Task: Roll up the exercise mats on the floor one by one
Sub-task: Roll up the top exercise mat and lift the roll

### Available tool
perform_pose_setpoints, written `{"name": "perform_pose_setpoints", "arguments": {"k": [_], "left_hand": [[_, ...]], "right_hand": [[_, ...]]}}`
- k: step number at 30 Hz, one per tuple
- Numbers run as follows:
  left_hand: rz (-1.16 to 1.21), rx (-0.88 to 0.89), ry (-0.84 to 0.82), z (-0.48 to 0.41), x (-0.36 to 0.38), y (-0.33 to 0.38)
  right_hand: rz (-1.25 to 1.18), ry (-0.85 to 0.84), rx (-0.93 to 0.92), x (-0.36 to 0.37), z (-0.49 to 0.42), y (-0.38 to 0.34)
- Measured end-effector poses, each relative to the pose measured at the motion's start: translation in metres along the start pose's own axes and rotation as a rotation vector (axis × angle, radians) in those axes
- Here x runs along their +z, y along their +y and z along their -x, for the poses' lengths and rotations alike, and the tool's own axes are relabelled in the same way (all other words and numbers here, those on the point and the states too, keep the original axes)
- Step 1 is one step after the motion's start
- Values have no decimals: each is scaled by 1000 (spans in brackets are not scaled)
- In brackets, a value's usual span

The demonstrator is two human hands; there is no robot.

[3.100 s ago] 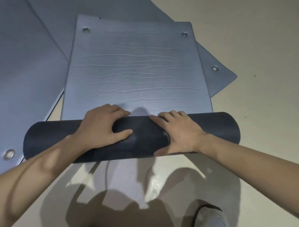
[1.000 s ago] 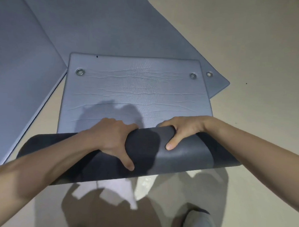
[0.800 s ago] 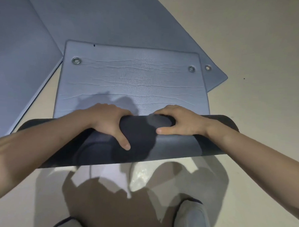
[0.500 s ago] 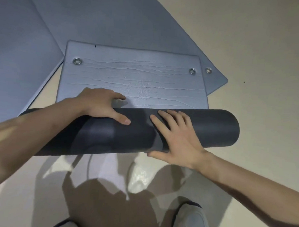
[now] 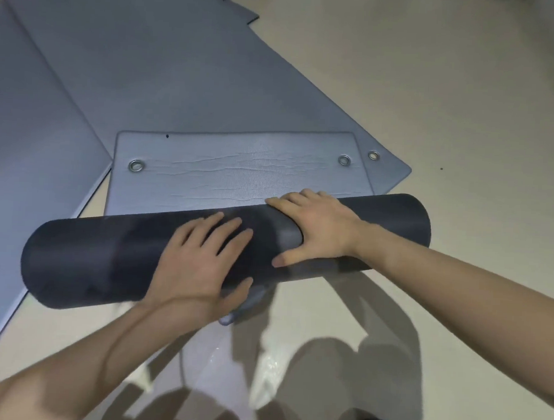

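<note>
- One exercise mat [image 5: 239,176], partly rolled: its flat end lies on the floor beyond the hands. The surface is grey-blue, faintly leathery and crossed by fine wrinkles, with rounded corners.
- One roll [image 5: 76,258], the wound part of that mat: a thick, dark matte cylinder lying crosswise at the centre, its right end a little farther away than its left.
- Two hands, both on the roll.
  - The left hand [image 5: 200,263] lies flat on the near face, fingers [image 5: 233,230] straight and spread wide, gripping nothing. It is slightly blurred.
  - The right hand [image 5: 319,230] presses on top, just beside the left. Its fingers [image 5: 288,204] are laid over the crest and its thumb is splayed down the near face. The foam dents under the palm.
- Three metal ring eyelets.
  - A left eyelet [image 5: 136,166] and a right eyelet [image 5: 344,160] sit near the far corners of the flat end.
  - A third eyelet [image 5: 373,156] sits on the corner of the mat beneath.
- A second mat [image 5: 180,78] lies flat, running diagonally under the first one's far end.
- A third mat [image 5: 23,167] lies flat along the left. Edges at the top left are too unclear to count.
- The floor [image 5: 449,90] is smooth, pale beige and lightly glossy, with shadows [image 5: 326,370] across the foreground.
</note>
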State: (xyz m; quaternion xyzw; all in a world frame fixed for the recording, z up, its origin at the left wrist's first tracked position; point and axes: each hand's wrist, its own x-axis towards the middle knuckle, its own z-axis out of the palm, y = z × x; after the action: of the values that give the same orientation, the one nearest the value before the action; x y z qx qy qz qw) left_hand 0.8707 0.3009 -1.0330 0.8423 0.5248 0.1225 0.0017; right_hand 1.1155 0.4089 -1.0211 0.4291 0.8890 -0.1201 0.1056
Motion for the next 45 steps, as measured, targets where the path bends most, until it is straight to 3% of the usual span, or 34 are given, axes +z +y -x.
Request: {"name": "perform_pose_setpoints", "arguments": {"k": [4,7,10,13,20,28,31,40,43,45], "left_hand": [[-112,16,-127,0,16,-3],[-173,35,-213,-20,19,-23],[-172,14,-251,-42,21,-38],[-169,-4,-309,-63,22,-55],[-100,-105,-408,-103,19,-76],[23,-140,-375,-108,7,-76],[75,-170,-470,-92,-9,-67],[276,-251,-916,-51,-37,-53],[369,-312,-944,-40,-41,-51],[373,-304,-869,-32,-44,-45]], "right_hand": [[-51,-12,59,-14,-26,13],[11,185,145,-18,-27,14],[76,380,113,-5,-15,12],[160,419,92,16,-2,16],[320,191,149,17,-14,34],[263,249,51,0,-20,40],[227,217,8,-2,-7,28],[23,-176,-90,-19,18,-12],[-63,-237,-83,-18,16,-13],[-122,-255,-66,-17,11,-9]]}}
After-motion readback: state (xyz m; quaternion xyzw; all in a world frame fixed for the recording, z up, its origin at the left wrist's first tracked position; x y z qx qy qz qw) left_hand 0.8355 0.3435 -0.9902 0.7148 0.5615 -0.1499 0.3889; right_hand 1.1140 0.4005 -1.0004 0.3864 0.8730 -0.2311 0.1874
